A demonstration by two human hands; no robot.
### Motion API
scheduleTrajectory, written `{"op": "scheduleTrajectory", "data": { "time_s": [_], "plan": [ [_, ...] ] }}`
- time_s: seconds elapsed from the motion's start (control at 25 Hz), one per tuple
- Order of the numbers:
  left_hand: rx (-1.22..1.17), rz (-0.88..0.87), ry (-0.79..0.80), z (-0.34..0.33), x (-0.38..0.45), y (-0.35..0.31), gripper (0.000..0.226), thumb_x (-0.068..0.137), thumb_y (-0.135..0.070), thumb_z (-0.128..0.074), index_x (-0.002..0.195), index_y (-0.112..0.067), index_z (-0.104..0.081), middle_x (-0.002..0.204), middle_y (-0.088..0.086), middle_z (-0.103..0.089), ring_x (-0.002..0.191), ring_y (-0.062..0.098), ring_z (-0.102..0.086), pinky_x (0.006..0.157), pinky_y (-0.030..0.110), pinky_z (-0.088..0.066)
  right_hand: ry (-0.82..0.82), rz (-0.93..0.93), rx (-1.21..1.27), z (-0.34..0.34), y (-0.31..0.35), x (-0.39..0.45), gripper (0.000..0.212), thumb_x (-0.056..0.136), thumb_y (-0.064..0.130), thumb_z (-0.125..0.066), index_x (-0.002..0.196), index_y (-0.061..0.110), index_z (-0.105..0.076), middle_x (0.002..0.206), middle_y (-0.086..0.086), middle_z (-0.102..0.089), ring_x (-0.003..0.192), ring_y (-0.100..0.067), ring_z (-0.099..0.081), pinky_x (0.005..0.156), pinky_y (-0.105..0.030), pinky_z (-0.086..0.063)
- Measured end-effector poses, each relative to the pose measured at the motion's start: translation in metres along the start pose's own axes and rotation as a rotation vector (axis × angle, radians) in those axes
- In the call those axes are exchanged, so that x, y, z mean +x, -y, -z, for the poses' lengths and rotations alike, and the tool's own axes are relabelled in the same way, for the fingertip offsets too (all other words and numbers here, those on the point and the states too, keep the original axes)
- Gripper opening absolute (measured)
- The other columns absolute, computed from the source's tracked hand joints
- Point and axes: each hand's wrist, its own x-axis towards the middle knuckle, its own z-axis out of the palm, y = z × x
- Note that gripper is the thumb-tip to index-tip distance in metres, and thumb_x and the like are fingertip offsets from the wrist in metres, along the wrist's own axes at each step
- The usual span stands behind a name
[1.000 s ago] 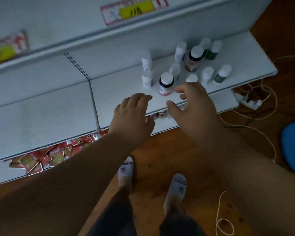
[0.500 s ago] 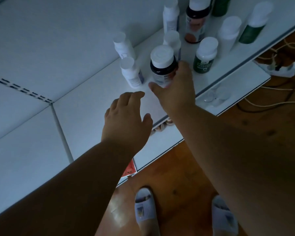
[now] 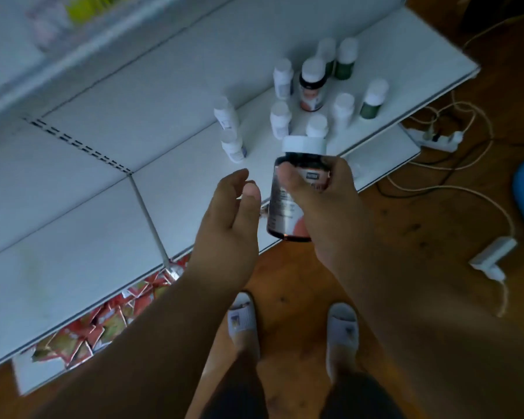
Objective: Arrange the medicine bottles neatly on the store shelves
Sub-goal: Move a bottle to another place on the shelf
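Observation:
My right hand [image 3: 330, 207] grips a dark medicine bottle [image 3: 288, 204] with a white cap and a red-and-white label, lifted off the shelf and held above its front edge. My left hand [image 3: 230, 216] hovers just left of the bottle, fingers relaxed, holding nothing. On the white shelf [image 3: 170, 189] behind stand several loose bottles: two small white ones [image 3: 232, 145] at the left, another dark bottle with a red label [image 3: 312, 86], a green bottle [image 3: 372, 99] and more white-capped ones around them.
An upper shelf edge with a blurred yellow price tag [image 3: 85, 4] runs across the top left. Red packets [image 3: 97, 325] lie under the shelf. A power strip [image 3: 436, 139], cords and a white adapter [image 3: 490, 258] lie on the wooden floor at right. My slippered feet [image 3: 242, 316] stand below.
My right hand took hold of the dark bottle and lifted it off the shelf toward me. My left hand turned palm inward beside it. The view pulled back.

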Motion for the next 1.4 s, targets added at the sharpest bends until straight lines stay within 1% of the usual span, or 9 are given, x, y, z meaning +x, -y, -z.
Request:
{"op": "scheduleTrajectory", "data": {
  "time_s": [0.16, 0.36, 0.48, 0.56, 0.72, 0.84, 1.04, 1.24, 1.4],
  "plan": [
    [-0.085, -0.026, 0.038, 0.042, -0.098, -0.088, 0.059, 0.095, -0.064, -0.020, 0.140, -0.035, -0.044, 0.128, -0.019, -0.057, 0.116, -0.003, -0.054, 0.100, 0.028, -0.044, 0.184, -0.178, 0.346, 0.026, 0.096, -0.108, 0.043, 0.095, 0.046, -0.054, 0.127, 0.017, -0.054, 0.119, -0.012, -0.068, 0.106, -0.027, -0.068, 0.092, -0.053, -0.055],
    [-0.221, -0.077, -0.064, 0.089, -0.167, -0.145, 0.063, 0.083, -0.077, -0.018, 0.132, -0.047, -0.046, 0.126, -0.022, -0.058, 0.116, -0.001, -0.055, 0.102, 0.041, -0.046, 0.438, -0.089, 0.342, 0.025, 0.174, -0.166, 0.065, 0.078, 0.043, -0.069, 0.129, 0.006, -0.057, 0.121, -0.019, -0.067, 0.116, -0.035, -0.063, 0.099, -0.056, -0.050],
    [-0.207, -0.091, -0.129, 0.120, -0.181, -0.158, 0.061, 0.086, -0.073, -0.017, 0.133, -0.047, -0.045, 0.128, -0.023, -0.056, 0.118, -0.005, -0.051, 0.106, 0.038, -0.043, 0.538, -0.007, 0.255, -0.005, 0.211, -0.179, 0.081, 0.061, 0.046, -0.085, 0.126, 0.008, -0.055, 0.116, -0.016, -0.070, 0.104, -0.033, -0.070, 0.085, -0.053, -0.057],
    [-0.185, -0.123, -0.171, 0.145, -0.179, -0.160, 0.068, 0.086, -0.077, -0.015, 0.137, -0.042, -0.045, 0.129, -0.022, -0.055, 0.121, -0.005, -0.049, 0.105, 0.033, -0.042, 0.553, 0.050, 0.173, -0.032, 0.230, -0.183, 0.084, 0.052, 0.042, -0.088, 0.123, 0.010, -0.054, 0.109, -0.011, -0.072, 0.093, -0.028, -0.073, 0.075, -0.047, -0.059],
    [-0.130, -0.106, -0.203, 0.200, -0.161, -0.148, 0.066, 0.086, -0.075, -0.010, 0.134, -0.045, -0.043, 0.122, -0.028, -0.053, 0.114, -0.008, -0.048, 0.088, 0.010, -0.033, 0.554, 0.128, 0.061, -0.098, 0.245, -0.179, 0.080, 0.046, 0.044, -0.083, 0.117, 0.017, -0.056, 0.105, -0.005, -0.073, 0.092, -0.023, -0.073, 0.079, -0.048, -0.059],
    [-0.108, -0.158, -0.200, 0.248, -0.131, -0.124, 0.063, 0.091, -0.072, -0.015, 0.139, -0.041, -0.041, 0.135, -0.019, -0.052, 0.126, 0.001, -0.046, 0.101, 0.022, -0.036, 0.531, 0.199, -0.080, -0.157, 0.247, -0.167, 0.083, 0.051, 0.053, -0.088, 0.119, 0.019, -0.056, 0.103, -0.002, -0.073, 0.096, -0.022, -0.072, 0.085, -0.050, -0.058],
    [0.258, -0.190, -0.197, 0.304, -0.071, -0.092, 0.077, 0.087, -0.071, -0.017, 0.148, -0.026, -0.033, 0.148, -0.004, -0.042, 0.134, 0.016, -0.040, 0.110, 0.038, -0.035, 0.443, 0.355, -0.208, -0.221, 0.246, -0.123, 0.059, 0.063, 0.032, -0.085, 0.113, 0.014, -0.061, 0.098, -0.001, -0.072, 0.090, -0.015, -0.070, 0.079, -0.036, -0.055],
    [0.617, -0.429, -0.502, 0.330, -0.016, -0.085, 0.054, 0.093, -0.052, -0.042, 0.133, -0.016, -0.051, 0.128, 0.004, -0.058, 0.118, 0.025, -0.051, 0.098, 0.039, -0.041, 0.371, 0.466, -0.452, -0.266, 0.256, -0.068, 0.079, 0.050, 0.054, -0.084, 0.120, 0.032, -0.055, 0.114, 0.007, -0.069, 0.108, -0.015, -0.066, 0.095, -0.047, -0.054],
    [0.710, -0.523, -0.711, 0.338, 0.010, -0.085, 0.041, 0.088, -0.030, -0.059, 0.124, -0.010, -0.059, 0.123, 0.011, -0.058, 0.113, 0.030, -0.050, 0.096, 0.044, -0.045, 0.395, 0.527, -0.575, -0.289, 0.258, -0.040, 0.067, 0.061, 0.039, -0.089, 0.118, 0.031, -0.054, 0.112, 0.011, -0.067, 0.104, -0.010, -0.063, 0.091, -0.041, -0.053]
  ]
}}
